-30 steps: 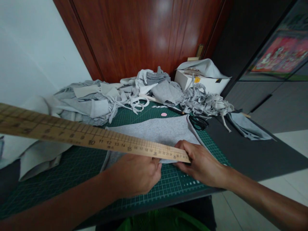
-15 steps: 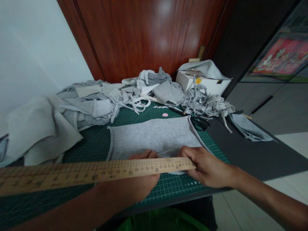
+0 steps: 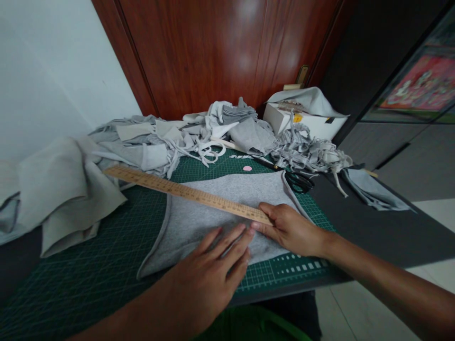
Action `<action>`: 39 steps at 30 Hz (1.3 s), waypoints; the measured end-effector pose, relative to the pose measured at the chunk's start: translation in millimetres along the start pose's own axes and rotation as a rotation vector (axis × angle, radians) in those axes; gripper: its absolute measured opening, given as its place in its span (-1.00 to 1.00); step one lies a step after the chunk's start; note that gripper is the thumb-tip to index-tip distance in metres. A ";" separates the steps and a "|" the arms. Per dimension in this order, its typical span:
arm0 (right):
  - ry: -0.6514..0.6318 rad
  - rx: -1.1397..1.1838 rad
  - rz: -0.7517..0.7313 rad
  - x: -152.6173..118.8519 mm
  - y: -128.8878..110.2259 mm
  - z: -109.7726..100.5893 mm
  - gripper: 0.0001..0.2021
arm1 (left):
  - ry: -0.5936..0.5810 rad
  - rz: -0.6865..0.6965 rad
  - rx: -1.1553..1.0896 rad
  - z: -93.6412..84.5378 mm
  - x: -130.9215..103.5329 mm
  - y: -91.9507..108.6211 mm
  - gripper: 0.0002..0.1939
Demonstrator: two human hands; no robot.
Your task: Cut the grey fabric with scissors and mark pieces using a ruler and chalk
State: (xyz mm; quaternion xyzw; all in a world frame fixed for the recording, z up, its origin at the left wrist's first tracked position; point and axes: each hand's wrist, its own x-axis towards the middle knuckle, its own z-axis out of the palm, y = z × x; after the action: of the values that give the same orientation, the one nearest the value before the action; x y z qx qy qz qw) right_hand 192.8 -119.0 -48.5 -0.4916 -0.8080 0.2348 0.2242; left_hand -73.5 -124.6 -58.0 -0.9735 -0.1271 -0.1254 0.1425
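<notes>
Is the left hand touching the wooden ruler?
Apart. In the head view, the left hand lies flat on the grey fabric, below the wooden ruler, with fabric visible between them.

Wall (image 3: 53, 71): plain white, to my left.
Door (image 3: 220, 52): dark red wood, glossy, soft glare patches; straight ahead behind my table.
Cabinet (image 3: 391, 142): dark, to my right, with a handle slot.
Picture (image 3: 419, 90): pink and red, blurred, above the cabinet.
Floor (image 3: 437, 213): pale tiles, lower right.
Light: dim, even.
</notes>
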 end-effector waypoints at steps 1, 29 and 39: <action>0.018 -0.014 0.006 1.3 0.2 2.1 -0.68 | 0.002 0.014 0.002 -1.0 -0.4 -1.2 -0.64; 0.100 -0.294 -0.077 -8.5 -2.6 20.4 -0.29 | -0.244 -0.437 -0.039 -16.1 -37.1 -16.4 -0.56; 0.123 -0.438 -0.017 2.7 2.0 16.3 -0.28 | -0.259 -0.561 -0.083 -10.1 -53.0 -49.7 -0.56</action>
State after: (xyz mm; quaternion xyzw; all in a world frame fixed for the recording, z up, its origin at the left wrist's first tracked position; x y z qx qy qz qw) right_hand 183.4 -118.4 -62.2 -0.5351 -0.8287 0.0214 0.1627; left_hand -139.4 -92.8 -51.3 -0.9133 -0.4027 -0.0399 0.0451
